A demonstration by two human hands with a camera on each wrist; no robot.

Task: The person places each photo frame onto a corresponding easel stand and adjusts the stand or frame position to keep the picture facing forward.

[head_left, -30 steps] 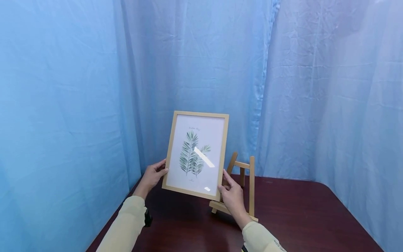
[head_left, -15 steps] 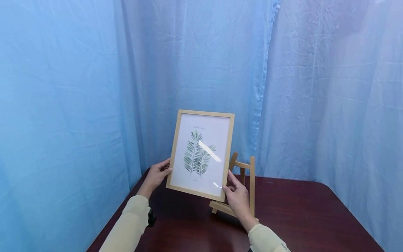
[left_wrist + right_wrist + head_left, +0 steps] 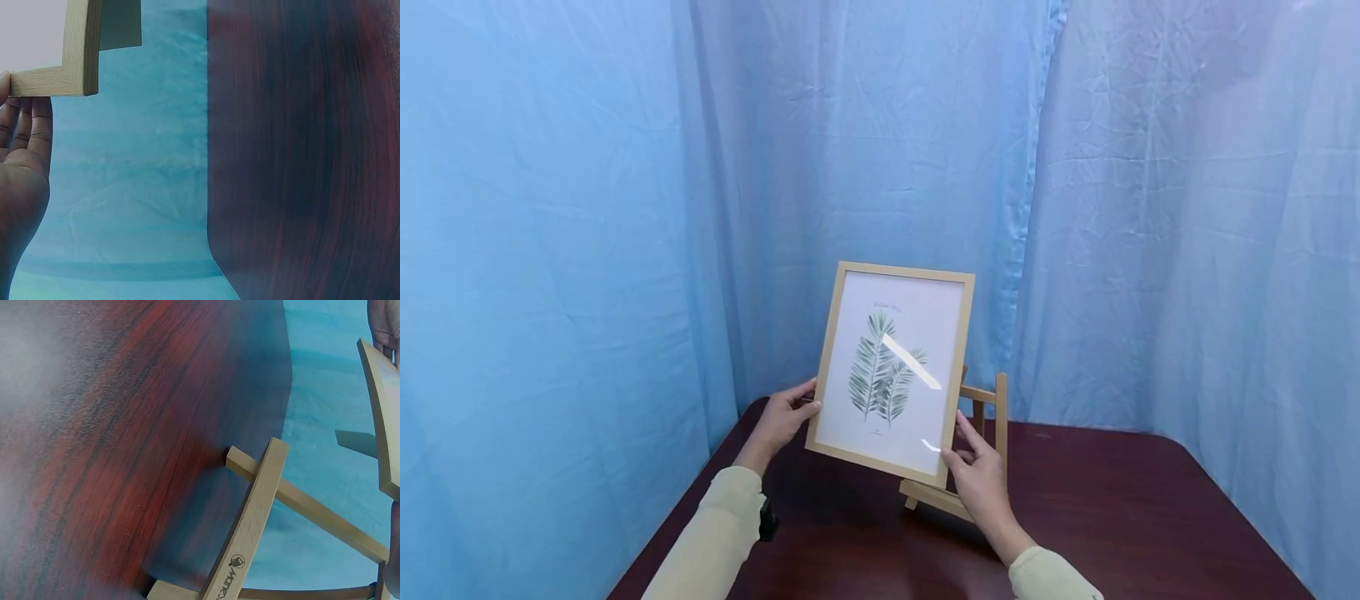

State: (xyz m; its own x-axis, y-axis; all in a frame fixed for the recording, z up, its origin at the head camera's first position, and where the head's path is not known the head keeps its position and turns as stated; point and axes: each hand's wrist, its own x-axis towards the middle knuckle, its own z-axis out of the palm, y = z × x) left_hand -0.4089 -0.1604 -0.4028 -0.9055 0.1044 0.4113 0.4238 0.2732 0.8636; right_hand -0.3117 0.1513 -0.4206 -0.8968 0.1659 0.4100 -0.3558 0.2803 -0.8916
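Note:
A picture frame [image 3: 891, 292] with pale wood edges and a green leaf print is held up, tilted, over the table. My left hand [image 3: 784, 423] pinches its left edge, thumb in front and fingers behind. Low on the right edge, my right hand [image 3: 983, 482] grips it the same way. Behind the frame and my right hand stands a small wooden easel [image 3: 1002, 408], partly hidden. The right wrist view shows the easel's front ledge [image 3: 247, 525] with the frame's lower corner off to the side. A grey-green flap [image 3: 122, 25] sticks out from the frame's back.
The dark red-brown table [image 3: 1097, 500] has a rounded far right corner. Blue curtains [image 3: 887, 125] hang behind it and along both sides. A black device [image 3: 768, 521] sits at my left wrist.
Both hands have carried the picture frame to the right, so it now overlaps more of the easel in the head view. The easel has stayed in place.

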